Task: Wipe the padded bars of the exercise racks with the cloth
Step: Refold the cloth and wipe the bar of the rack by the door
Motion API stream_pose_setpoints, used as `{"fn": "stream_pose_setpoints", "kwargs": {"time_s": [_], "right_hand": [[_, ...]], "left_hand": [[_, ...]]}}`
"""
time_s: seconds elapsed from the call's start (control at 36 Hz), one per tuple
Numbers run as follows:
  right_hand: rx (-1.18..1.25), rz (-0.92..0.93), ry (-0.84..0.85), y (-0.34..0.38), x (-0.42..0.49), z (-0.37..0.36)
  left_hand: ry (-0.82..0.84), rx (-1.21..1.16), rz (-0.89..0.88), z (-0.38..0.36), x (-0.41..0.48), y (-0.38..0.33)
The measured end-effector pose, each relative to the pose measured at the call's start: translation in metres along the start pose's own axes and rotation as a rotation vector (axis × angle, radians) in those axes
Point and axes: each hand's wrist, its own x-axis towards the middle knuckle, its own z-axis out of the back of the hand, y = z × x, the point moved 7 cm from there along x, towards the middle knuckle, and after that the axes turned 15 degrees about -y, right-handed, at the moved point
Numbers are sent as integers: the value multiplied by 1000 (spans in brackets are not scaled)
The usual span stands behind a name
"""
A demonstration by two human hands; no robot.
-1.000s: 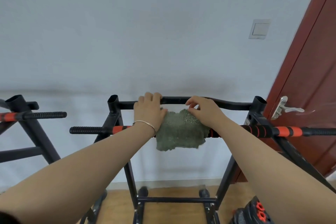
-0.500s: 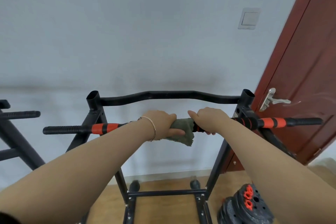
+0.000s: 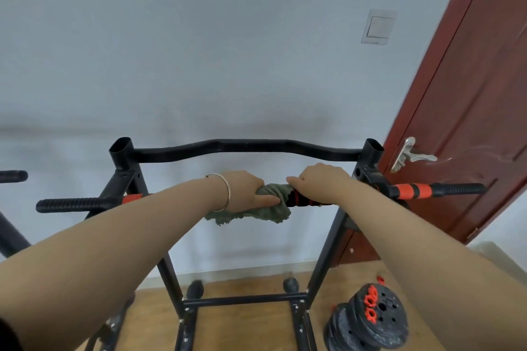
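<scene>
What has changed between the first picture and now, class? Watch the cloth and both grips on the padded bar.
The cloth, earlier spread and hanging over the padded bar, is now bunched round it. The left grip has closed round cloth and bar; the right grip, which pinched the cloth's edge, now holds the bar beside it. The rack stayed put.

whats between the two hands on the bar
In the head view, the bunched green cloth fills the gap between left hand and right hand, draped over the padded bar.
</scene>
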Motion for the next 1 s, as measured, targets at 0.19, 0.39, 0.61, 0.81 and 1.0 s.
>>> {"fn": "stream_pose_setpoints", "kwargs": {"time_s": [0.19, 0.39, 0.61, 0.81, 1.0], "right_hand": [[220, -84, 346, -6, -6, -11], [257, -64, 324, 20, 0, -9], [195, -29, 230, 33, 16, -19], [-50, 179, -140, 40, 5, -3], [-195, 223, -418, 41, -16, -7]], "left_hand": [[-116, 123, -39, 5, -6, 2], [-114, 151, -23, 12, -12, 25], [-181, 237, -98, 13, -10, 28], [-12, 48, -15, 9, -3, 31], [30, -51, 61, 5, 12, 25]]}}
